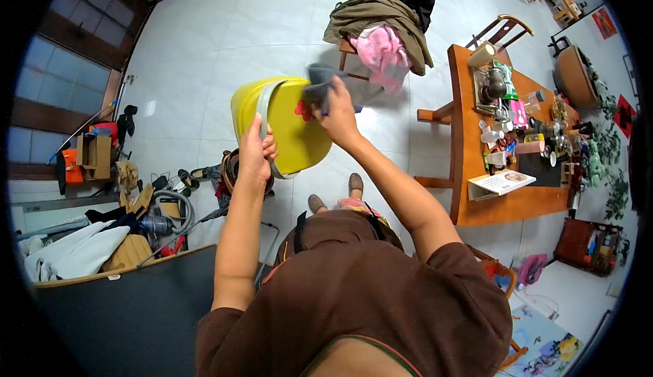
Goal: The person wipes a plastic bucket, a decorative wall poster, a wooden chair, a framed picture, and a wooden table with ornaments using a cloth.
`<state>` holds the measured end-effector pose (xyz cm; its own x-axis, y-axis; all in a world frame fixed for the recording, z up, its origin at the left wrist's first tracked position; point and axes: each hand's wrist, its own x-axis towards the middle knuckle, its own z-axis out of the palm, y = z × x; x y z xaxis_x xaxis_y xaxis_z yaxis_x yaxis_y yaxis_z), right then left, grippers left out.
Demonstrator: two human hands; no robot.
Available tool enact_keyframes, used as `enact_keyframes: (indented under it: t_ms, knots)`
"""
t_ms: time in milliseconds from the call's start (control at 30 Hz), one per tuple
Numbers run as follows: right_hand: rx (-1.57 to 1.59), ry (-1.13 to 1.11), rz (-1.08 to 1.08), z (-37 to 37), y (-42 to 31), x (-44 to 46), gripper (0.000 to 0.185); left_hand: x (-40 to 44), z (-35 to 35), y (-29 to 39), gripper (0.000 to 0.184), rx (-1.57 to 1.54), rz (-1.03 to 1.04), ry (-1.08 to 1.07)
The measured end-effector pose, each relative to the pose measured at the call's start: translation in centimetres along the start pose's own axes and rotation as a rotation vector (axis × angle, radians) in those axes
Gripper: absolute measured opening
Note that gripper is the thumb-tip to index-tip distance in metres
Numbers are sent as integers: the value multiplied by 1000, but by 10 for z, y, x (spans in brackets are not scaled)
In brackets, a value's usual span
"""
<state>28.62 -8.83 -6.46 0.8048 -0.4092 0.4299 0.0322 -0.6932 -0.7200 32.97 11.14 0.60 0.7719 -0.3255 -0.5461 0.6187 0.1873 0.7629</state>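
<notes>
A yellow plastic bin (289, 142) with a pale grey rim is held up in front of me, tilted on its side. My left hand (255, 154) is closed around its rim on the near left side. In my right hand (338, 115) is a dark grey cloth (322, 83), bunched and slightly blurred, at the bin's upper right edge. A small red flower shape (303, 110) shows on the yellow surface beside my right fingers. Part of the bin's rim is hidden by my left hand.
Clothes (381, 33) lie piled on a chair ahead. To the right, a wooden table (469, 203) carries cups, bottles and a standing calendar (502, 183). A vacuum hose (183, 207), shoes and boxes crowd the left. A dark panel (129, 316) stands at lower left.
</notes>
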Motion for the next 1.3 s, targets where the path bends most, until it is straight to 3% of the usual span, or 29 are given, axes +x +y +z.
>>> enact_keyframes:
  t_ms: [33, 133, 233, 367, 500, 633, 700, 733, 767, 833, 867, 1067, 1233, 1300]
  knots:
    - [-93, -82, -166, 0, -4, 8, 60, -2, 3, -1, 43, 22, 7, -3]
    - [-237, -128, -249, 11, -32, -6, 64, -2, -1, -2, 44, 34, 39, -19]
    - [-216, -303, -522, 24, -27, -41, 50, 2, -10, 5, 45, -100, 28, -23]
    - [-114, -634, -675, 16, -15, -87, 42, 3, -32, 12, 41, -104, 61, 30]
    - [114, -509, -487, 13, 12, -77, 35, 4, -54, 14, 41, -139, 89, 43]
    - [308, -106, -47, 0, -2, -22, 37, -3, -66, 20, 41, -142, 86, -23]
    - [420, -75, 141, 7, 22, 5, 28, -7, -64, 22, 40, -203, 89, -73]
    - [660, -131, 360, 11, 28, 9, 26, -9, -62, 24, 40, -235, 92, -98]
    - [916, -316, 790, 10, 34, 6, 28, -11, -59, 24, 40, -268, 94, -123]
    - [917, -266, 759, 19, 33, -7, 35, -11, -54, 26, 40, -272, 124, -157]
    - [930, -318, 859, 19, 35, -14, 40, -10, -51, 27, 40, -278, 144, -174]
    - [1204, -438, 1323, 35, 34, -84, 24, 9, -56, 21, 41, -324, 235, -95]
    - [1169, -103, 1241, 32, 31, -70, 26, 5, -54, 13, 40, -287, 125, -70]
    - [1025, -128, 1280, 2, 5, -40, 26, -4, -35, 4, 40, -227, 61, -11]
